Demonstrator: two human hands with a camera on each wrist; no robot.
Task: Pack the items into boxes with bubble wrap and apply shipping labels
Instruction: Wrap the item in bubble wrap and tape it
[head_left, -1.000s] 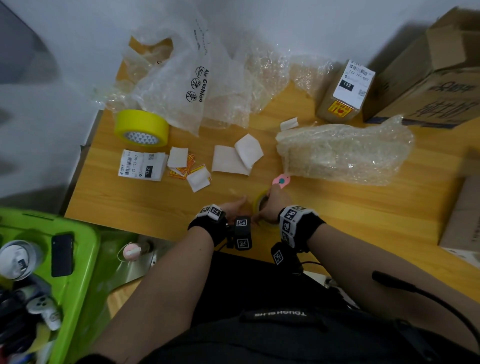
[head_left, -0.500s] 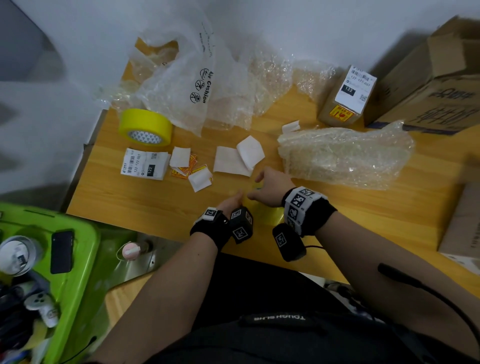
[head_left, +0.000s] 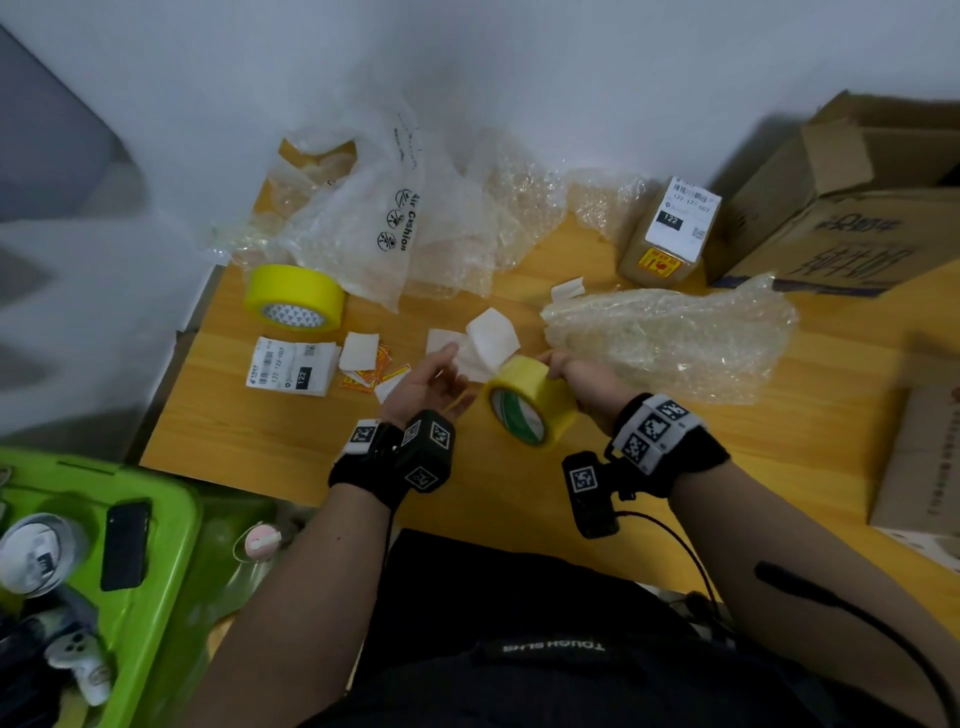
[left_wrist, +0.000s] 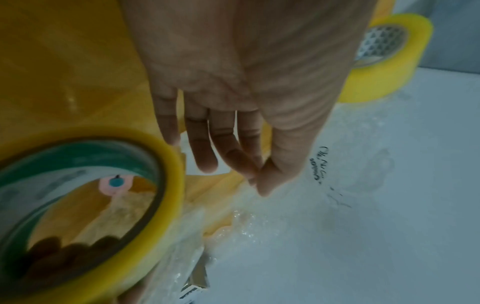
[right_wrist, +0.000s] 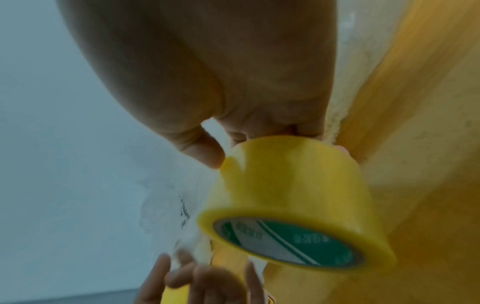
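Observation:
My right hand (head_left: 571, 369) grips a yellow tape roll (head_left: 530, 405) with a green core, held above the wooden table (head_left: 260, 441), green core facing me. The right wrist view shows thumb and fingers (right_wrist: 207, 152) clamped on the roll's far rim (right_wrist: 293, 195). My left hand (head_left: 431, 379) is just left of the roll, fingers mostly straight. Its thumb and forefinger (left_wrist: 255, 179) meet, seemingly pinching the tape's loose end, a faint yellow strip (head_left: 457, 402). A bubble-wrapped item (head_left: 670, 338) lies to the right. A small labelled box (head_left: 670, 234) stands behind it.
A bigger yellow tape roll (head_left: 296, 296), shipping labels (head_left: 291, 366) and white backing papers (head_left: 488, 338) lie on the table's left half. Loose air-cushion wrap (head_left: 384, 228) is piled at the back. Cardboard boxes (head_left: 841, 208) stand back right, another (head_left: 924, 457) at right. A green bin (head_left: 156, 545) sits lower left.
My right hand has lifted the tape roll off the table and turned its core towards me. My left hand has come forward beside the roll.

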